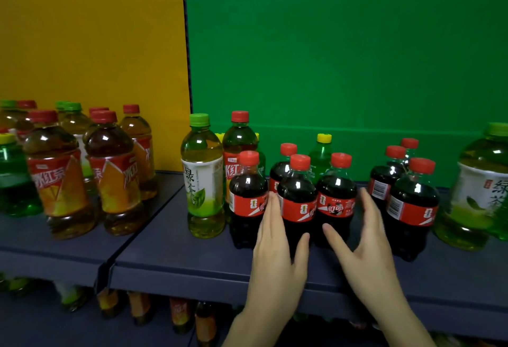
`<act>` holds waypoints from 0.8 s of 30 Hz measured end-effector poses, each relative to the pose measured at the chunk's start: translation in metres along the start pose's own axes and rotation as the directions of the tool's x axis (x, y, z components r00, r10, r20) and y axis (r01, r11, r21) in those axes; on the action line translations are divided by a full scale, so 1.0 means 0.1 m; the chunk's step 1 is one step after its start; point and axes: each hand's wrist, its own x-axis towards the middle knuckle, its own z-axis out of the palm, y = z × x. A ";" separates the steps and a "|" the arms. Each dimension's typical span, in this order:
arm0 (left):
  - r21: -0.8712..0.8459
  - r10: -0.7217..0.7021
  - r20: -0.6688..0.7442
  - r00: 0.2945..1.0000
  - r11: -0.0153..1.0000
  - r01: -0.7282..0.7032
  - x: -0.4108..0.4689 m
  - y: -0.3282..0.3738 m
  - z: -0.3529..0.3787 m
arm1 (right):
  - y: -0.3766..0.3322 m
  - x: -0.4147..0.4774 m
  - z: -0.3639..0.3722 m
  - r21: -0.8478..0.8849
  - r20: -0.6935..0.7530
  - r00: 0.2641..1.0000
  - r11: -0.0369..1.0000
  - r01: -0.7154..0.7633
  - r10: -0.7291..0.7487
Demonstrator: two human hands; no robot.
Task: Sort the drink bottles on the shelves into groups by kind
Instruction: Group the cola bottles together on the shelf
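Two cola bottles (298, 181) flanked by left hand (277, 239) and right hand (368, 242), fingers straight — bases partly hidden, lower-shelf bottles (178, 313) blurred

Bracketing two front cola bottles (298, 198) on the dark shelf (170, 250) with left hand (277, 239) and right hand (368, 242), fingers (270, 209) straight, thumbs across the bottles' fronts. Just left, a green tea bottle (203, 181); further left, red-labelled tea bottles (59, 181).
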 end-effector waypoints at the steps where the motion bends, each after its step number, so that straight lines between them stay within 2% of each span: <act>1: -0.012 0.026 -0.025 0.999 1.000 -0.026 -0.02 -0.01 -0.05 | -0.04 -0.02 -0.01 -0.020 -0.035 0.999 0.999 0.038 -0.039; 5: -0.041 0.097 -0.148 0.984 0.994 -0.104 -0.02 -0.11 -0.32 | -0.24 0.00 -0.03 0.001 -0.144 0.970 0.980 0.199 -0.197; 7: -0.025 0.135 -0.227 0.965 0.989 -0.144 0.02 -0.20 -0.49 | -0.39 0.08 -0.04 0.043 -0.138 0.957 0.963 0.264 -0.256; 12: 0.015 0.120 -0.340 0.933 0.992 -0.122 0.28 -0.48 -0.94 | -0.83 0.47 0.04 0.134 0.036 0.947 0.940 0.313 -0.320; 15: 0.059 0.095 -0.386 0.918 0.995 -0.078 0.50 -0.66 -1.14 | -1.02 0.80 0.20 0.166 0.146 0.942 0.946 0.277 -0.302; 18: 0.016 -0.030 -0.328 0.944 0.999 0.038 0.71 -0.82 -1.25 | -1.15 1.09 0.39 0.098 0.239 0.943 0.972 0.213 -0.231; 24: -0.181 -0.177 -0.002 0.984 0.968 0.174 0.94 -0.98 -1.32 | -1.26 1.44 0.59 -0.247 0.463 0.886 0.954 0.168 -0.036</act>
